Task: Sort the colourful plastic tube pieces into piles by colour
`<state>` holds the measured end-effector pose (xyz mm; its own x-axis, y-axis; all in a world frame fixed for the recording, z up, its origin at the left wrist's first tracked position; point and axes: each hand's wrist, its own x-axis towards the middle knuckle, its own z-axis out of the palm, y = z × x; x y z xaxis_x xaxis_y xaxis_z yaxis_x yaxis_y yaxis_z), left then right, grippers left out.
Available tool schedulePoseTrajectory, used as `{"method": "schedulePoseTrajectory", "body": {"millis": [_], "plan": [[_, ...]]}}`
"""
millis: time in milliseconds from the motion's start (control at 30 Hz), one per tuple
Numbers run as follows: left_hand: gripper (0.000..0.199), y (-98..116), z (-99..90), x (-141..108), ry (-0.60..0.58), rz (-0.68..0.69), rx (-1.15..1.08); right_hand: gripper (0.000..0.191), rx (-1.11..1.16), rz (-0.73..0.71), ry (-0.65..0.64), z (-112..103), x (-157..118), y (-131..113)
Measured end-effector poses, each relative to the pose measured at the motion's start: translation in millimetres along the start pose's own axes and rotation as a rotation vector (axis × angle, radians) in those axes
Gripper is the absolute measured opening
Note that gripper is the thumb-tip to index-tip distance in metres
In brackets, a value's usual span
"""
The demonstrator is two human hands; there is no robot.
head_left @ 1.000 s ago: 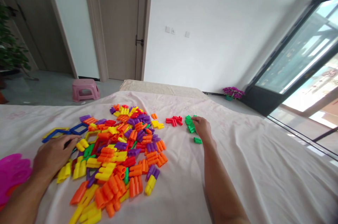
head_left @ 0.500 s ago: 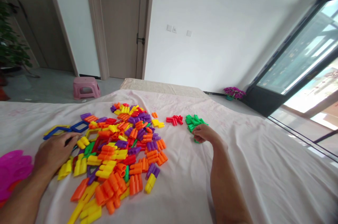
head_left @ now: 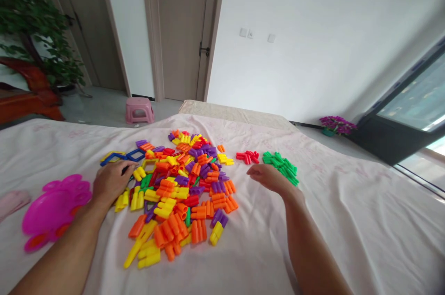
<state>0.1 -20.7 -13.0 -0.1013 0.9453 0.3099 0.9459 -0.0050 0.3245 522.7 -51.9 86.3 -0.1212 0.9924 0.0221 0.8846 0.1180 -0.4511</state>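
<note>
Spread across the cloth is a pile of plastic building pieces (head_left: 177, 179) in orange, yellow, purple, red and green. At the pile's left edge rests my left hand (head_left: 113, 181), thumb apart from the fingers and fingertips partly hidden; I see nothing held in it. Just beyond it lie blue and yellow hexagonal frames (head_left: 135, 155). My right hand (head_left: 267, 177) hovers between the pile and a heap of green pieces (head_left: 281, 165), fingers stretched leftward and nothing visible in them. A small group of red pieces (head_left: 247, 157) lies just beyond its fingertips.
A magenta plastic tray (head_left: 45, 211) with orange parts lies left of my left forearm, beside a pale pink item (head_left: 14, 202). The white cloth (head_left: 347, 239) is wrinkled. Past the table stand a pink stool (head_left: 139, 110) and purple flowers (head_left: 337, 124).
My right hand has drawn back left from the green pieces, which now show more fully. The view has turned left, bringing more of the magenta tray in. My left hand stays at the pile's edge.
</note>
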Motion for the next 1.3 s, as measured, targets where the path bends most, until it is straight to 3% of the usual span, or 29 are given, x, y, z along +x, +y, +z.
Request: {"method": "schedulePoseTrajectory", "body": {"millis": [67, 233, 367, 700, 1033, 1167, 1300], "plan": [[0.044, 0, 0.9, 0, 0.015, -0.001, -0.014, 0.019, 0.085, -0.221, -0.118, 18, -3, -38], [0.046, -1, 2.3, 0, 0.03, 0.013, -0.018, 0.016, 0.136, -0.725, -0.232, 63, -23, -120], [0.044, -2, 2.9, 1, 0.036, 0.021, -0.025, 0.012, -0.06, -0.802, -0.222, 83, -36, -148], [0.042, -1, 3.3, 0, 0.059, 0.019, -0.028, 0.021, -0.274, -0.729, -0.144, 96, -40, -152], [0.043, -1, 3.7, 0, 0.052, 0.014, -0.042, 0.007, -0.276, -0.724, -0.12, 103, -31, -139], [0.043, 0, 2.8, 0, 0.053, 0.012, -0.032, 0.011, -0.184, -0.705, -0.12, 103, -30, -135], [0.044, 0, 2.1, -1, 0.035, 0.019, -0.016, 0.01, 0.085, -0.655, -0.096, 99, -25, -126]]}}
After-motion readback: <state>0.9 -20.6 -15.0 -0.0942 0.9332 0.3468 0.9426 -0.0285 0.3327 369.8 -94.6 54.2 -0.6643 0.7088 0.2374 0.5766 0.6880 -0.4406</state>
